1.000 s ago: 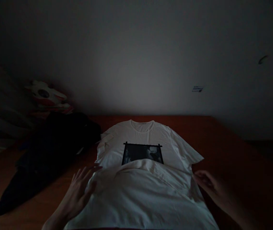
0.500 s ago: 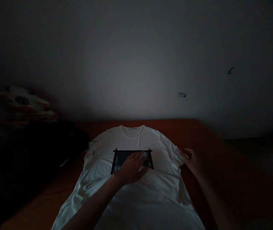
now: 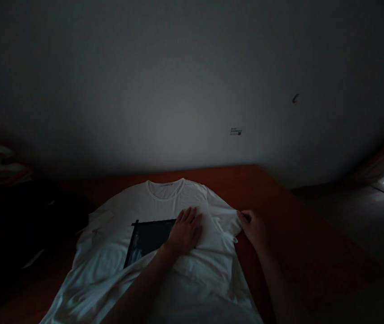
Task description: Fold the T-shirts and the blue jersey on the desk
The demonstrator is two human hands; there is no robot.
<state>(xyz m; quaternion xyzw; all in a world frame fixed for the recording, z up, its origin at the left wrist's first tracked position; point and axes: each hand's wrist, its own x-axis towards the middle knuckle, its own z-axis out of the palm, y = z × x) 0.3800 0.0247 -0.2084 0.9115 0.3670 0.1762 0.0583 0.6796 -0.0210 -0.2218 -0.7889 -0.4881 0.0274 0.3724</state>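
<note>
White T-shirt (image 3: 111,252) lies flat, dark print (image 3: 146,240) up

A T-shirt (image 3: 111,243) lies flat on the table (image 3: 279,216), its collar toward the wall (image 3: 178,90) behind. The left hand (image 3: 185,231) rests on the shirt's chest, over the right part of the print (image 3: 146,238). The right hand (image 3: 254,227) sits at the shirt's right sleeve (image 3: 227,218); a heap of cloth (image 3: 26,225) lies to the left.

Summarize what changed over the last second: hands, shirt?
The left hand moved from the shirt's left edge to press flat on the dark chest print. The right hand moved up and pinched the right sleeve. The white cotton T-shirt stayed spread on the orange-brown table.
</note>
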